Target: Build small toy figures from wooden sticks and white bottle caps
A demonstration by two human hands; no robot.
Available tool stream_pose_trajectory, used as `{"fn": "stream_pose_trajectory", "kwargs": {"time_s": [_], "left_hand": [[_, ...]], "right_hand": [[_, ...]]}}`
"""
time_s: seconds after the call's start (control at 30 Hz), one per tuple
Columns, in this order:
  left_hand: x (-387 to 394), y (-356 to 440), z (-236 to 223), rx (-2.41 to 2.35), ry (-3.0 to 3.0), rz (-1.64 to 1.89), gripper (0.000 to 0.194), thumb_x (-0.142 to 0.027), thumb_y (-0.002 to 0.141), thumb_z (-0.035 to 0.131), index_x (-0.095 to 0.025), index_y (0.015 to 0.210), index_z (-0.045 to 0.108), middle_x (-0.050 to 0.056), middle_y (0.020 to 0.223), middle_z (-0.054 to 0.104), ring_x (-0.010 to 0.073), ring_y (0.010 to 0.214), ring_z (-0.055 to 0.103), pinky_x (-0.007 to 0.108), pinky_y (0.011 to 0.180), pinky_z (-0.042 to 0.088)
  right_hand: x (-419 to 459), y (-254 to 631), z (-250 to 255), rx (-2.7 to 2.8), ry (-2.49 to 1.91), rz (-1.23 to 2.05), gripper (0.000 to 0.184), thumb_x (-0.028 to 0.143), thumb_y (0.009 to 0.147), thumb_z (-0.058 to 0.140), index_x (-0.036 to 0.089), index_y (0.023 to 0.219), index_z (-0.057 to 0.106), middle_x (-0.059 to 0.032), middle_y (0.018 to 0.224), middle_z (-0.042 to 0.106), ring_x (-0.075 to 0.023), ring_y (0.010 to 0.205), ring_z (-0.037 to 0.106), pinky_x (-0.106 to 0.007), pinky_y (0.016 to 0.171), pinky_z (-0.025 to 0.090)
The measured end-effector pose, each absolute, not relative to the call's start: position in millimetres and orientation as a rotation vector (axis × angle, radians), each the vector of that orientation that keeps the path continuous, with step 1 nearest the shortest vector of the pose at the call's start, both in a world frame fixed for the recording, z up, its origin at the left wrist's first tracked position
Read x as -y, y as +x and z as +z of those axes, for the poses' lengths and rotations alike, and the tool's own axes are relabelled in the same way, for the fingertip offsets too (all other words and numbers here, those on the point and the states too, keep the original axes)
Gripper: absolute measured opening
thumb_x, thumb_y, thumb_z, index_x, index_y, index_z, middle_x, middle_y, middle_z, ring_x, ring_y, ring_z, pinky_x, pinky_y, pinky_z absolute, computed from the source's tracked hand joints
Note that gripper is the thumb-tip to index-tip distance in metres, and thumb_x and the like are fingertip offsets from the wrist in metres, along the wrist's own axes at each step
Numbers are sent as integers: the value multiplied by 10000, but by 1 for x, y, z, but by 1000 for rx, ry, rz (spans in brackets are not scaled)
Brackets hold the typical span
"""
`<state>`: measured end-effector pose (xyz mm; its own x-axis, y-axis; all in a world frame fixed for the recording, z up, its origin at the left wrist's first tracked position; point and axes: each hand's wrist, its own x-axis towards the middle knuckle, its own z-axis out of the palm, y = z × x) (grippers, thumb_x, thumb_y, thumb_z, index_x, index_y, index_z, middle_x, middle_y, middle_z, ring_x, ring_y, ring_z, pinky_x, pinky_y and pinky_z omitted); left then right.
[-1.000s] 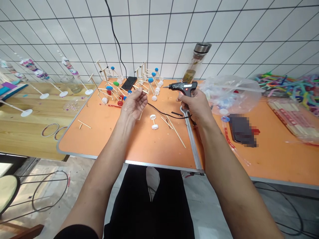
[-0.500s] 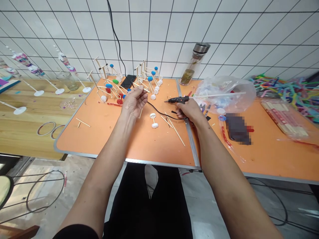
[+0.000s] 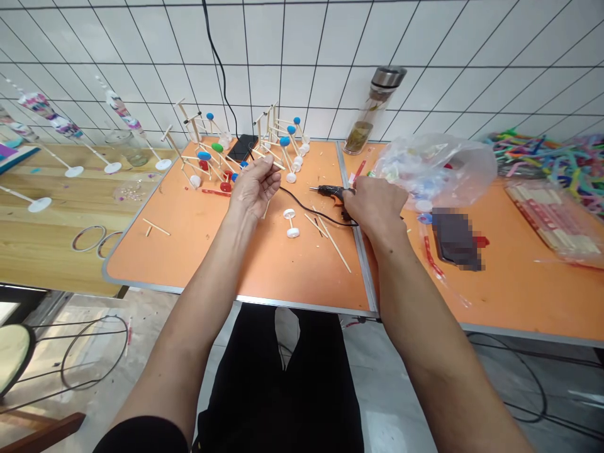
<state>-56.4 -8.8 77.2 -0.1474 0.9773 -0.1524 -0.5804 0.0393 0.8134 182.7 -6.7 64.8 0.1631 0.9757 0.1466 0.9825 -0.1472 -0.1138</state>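
My left hand (image 3: 255, 187) pinches a thin wooden stick (image 3: 270, 162) between its fingertips, above the orange table (image 3: 198, 251). My right hand (image 3: 375, 204) is shut around the rear of a black hot glue gun (image 3: 329, 192), whose nozzle points left. Its black cord (image 3: 306, 207) curves across the tabletop toward my left hand. Between my hands lies a small axle with white wheels (image 3: 291, 223), with loose wooden sticks (image 3: 333, 242) to its right. Stick frames with blue and red caps (image 3: 283, 148) stand behind my left hand.
A clear plastic bag (image 3: 436, 170) sits right of my right hand, near a glass bottle (image 3: 370, 112) and a pixelated dark object (image 3: 455, 242). A black phone (image 3: 241, 148) lies at the back. Colored pipe cleaners (image 3: 542, 167) lie far right.
The glue gun has dropped lower, closer to the tabletop, and my right hand now covers more of it. My left hand keeps the stick. The view has shifted slightly.
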Motion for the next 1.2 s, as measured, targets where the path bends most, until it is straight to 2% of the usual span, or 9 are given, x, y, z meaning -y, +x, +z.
{"fn": "stream_pose_trajectory", "kwargs": {"time_s": [0.07, 0.2, 0.3, 0.47, 0.67, 0.9, 1.07, 1.13, 1.2], "left_hand": [[9, -56, 78, -931, 590, 1492, 373, -429, 847, 997, -202, 851, 701, -58, 688, 740, 56, 578, 720, 138, 601, 584], [9, -56, 78, -939, 600, 1496, 356, -397, 865, 987, -201, 837, 692, -54, 694, 743, 56, 582, 712, 140, 603, 578], [9, -56, 77, -935, 608, 1497, 332, -377, 883, 974, -204, 841, 694, -46, 704, 754, 59, 593, 714, 144, 610, 578], [9, -56, 76, -918, 620, 1480, 374, -417, 856, 991, -206, 840, 682, -53, 697, 751, 57, 582, 713, 145, 600, 573], [9, -55, 75, -898, 626, 1484, 393, -425, 834, 1003, -202, 826, 679, -53, 717, 760, 53, 586, 716, 147, 608, 570], [9, -57, 73, -878, 637, 1483, 389, -415, 839, 999, -199, 824, 676, -51, 727, 764, 49, 588, 709, 144, 599, 564], [9, -57, 74, -907, 628, 1478, 407, -426, 824, 1008, -203, 819, 668, -55, 710, 754, 52, 577, 708, 147, 591, 563], [10, -57, 75, -901, 636, 1485, 401, -429, 827, 1005, -208, 818, 671, -53, 718, 762, 54, 585, 712, 148, 591, 565], [10, -57, 75, -901, 650, 1492, 384, -427, 836, 998, -214, 817, 680, -47, 726, 770, 57, 596, 718, 150, 595, 567]], "right_hand": [[13, 172, 69, 1927, -2038, -28, 294, 262, 1038, 555, 166, 1104, 825, -188, 1126, 831, -340, 1060, 760, -411, 859, 504], [23, 147, 67, 2171, -1697, 653, 301, 278, 978, 634, 190, 693, 676, -56, 700, 698, -176, 657, 598, -330, 625, 361], [25, 136, 60, 2140, -1712, 939, 391, 433, 986, 707, 207, 677, 625, -6, 597, 585, -132, 537, 469, -332, 555, 295], [23, 128, 52, 2114, -1765, 1010, 454, 583, 968, 724, 211, 719, 651, 32, 578, 475, -114, 524, 358, -338, 532, 214], [17, 123, 42, 2182, -1811, 968, 377, 494, 888, 742, 226, 671, 588, 31, 598, 484, -127, 556, 387, -358, 523, 229], [15, 121, 34, 2126, -1786, 1104, 192, 301, 769, 762, 215, 673, 620, 44, 570, 491, -111, 508, 377, -344, 500, 225], [14, 130, 36, 1847, -1552, 1288, 199, 299, 853, 773, 196, 713, 677, 57, 540, 475, -79, 468, 336, -279, 447, 203], [15, 131, 39, 1687, -1425, 1353, 226, 303, 904, 791, 196, 743, 674, 41, 570, 544, -80, 477, 422, -232, 428, 275], [14, 131, 41, 1513, -1312, 1434, 250, 321, 920, 841, 199, 780, 674, 3, 665, 662, -92, 533, 555, -195, 448, 409]]}}
